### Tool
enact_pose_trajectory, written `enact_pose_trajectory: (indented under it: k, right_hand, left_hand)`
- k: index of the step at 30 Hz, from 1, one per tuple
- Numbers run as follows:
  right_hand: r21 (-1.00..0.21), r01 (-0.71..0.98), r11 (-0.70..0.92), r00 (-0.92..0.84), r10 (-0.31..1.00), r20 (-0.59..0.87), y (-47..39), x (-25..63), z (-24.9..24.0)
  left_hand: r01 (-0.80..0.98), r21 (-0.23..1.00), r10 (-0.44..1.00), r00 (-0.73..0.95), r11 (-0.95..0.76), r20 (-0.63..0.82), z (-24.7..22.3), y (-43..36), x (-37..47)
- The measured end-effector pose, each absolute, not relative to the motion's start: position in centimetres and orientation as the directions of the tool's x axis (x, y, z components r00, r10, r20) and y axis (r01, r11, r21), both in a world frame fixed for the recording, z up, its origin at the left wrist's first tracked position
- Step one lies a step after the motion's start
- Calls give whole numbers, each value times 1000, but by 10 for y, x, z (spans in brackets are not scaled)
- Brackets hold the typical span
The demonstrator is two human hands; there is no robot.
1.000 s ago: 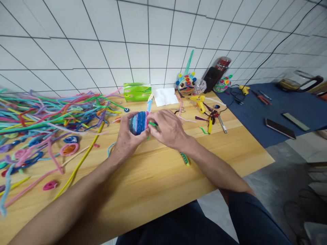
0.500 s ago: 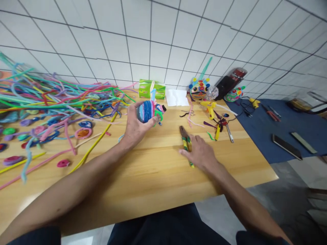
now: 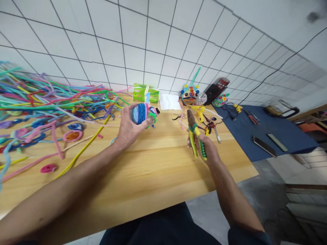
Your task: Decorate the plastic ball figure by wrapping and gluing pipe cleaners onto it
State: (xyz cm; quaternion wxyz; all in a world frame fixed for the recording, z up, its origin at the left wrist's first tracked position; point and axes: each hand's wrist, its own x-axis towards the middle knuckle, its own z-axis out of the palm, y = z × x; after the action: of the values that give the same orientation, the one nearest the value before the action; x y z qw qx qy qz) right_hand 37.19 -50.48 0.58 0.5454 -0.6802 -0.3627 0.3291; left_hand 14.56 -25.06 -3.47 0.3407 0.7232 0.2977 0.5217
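My left hand [image 3: 130,127] is closed around a round ball [image 3: 140,113] wrapped in blue, light blue and pink pipe cleaners. Its near end carries a green coil [image 3: 152,119] and a small black and pink piece, with my thumb beside the coil. In my right hand [image 3: 205,143] is a pair of pliers [image 3: 195,131] with yellow and green handles, lifted above the wood with the dark jaws pointing away from me. Part of the fingers is hidden behind the handles. The ball and the pliers are apart.
A heap of pipe cleaners [image 3: 63,98] covers the left side. Along the wall stand a green tissue pack [image 3: 146,94], white paper [image 3: 169,102] and a decorated ball [image 3: 190,94]. A yellow glue gun [image 3: 198,111] lies behind the pliers. The blue cloth [image 3: 240,129] holds a phone [image 3: 264,146].
My right hand has taken hold of the pliers and raised them off the table. My left hand keeps its grip on the ball. The view has swung to the right.
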Motion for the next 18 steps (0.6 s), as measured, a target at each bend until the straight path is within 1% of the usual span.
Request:
enact_pose_trajectory:
  k: [1, 2, 3, 5, 8, 11, 13, 14, 16, 18]
  right_hand:
    - [-997, -38, -61, 471, 879, -72, -504, 370, 12]
    - [-982, -186, -14, 417, 904, -92, -502, 366, 16]
    - [-955, -297, -1, 362, 925, -113, -500, 361, 19]
    - [-910, -413, -23, 280, 948, -151, -494, 350, 16]
    - [-890, -451, -63, 238, 953, -188, -486, 339, 4]
    - [-904, -413, -109, 210, 955, -211, -478, 334, -3]
    - [-927, -348, -144, 201, 954, -223, -472, 333, -2]
    - [-946, -284, -154, 219, 951, -220, -469, 333, -1]
    - [-983, -83, -166, 304, 935, -184, -462, 333, 2]
    - [-974, 133, -185, 384, 915, -122, -456, 334, 4]
  left_hand:
    - [80, 806, 790, 278, -586, 547, -34, -250, 145]
    - [85, 806, 791, 278, -585, 545, -34, -250, 145]
    - [90, 805, 790, 279, -587, 545, -33, -249, 144]
    - [100, 800, 788, 284, -591, 546, -32, -249, 143]
    - [105, 799, 788, 284, -592, 547, -32, -247, 143]
    - [90, 795, 783, 269, -600, 561, -37, -244, 145]
    - [83, 791, 780, 259, -606, 570, -41, -243, 147]
    - [84, 790, 780, 256, -607, 572, -43, -242, 147]
    - [91, 787, 779, 255, -610, 573, -43, -243, 147]
    - [97, 784, 776, 256, -614, 576, -40, -245, 147]
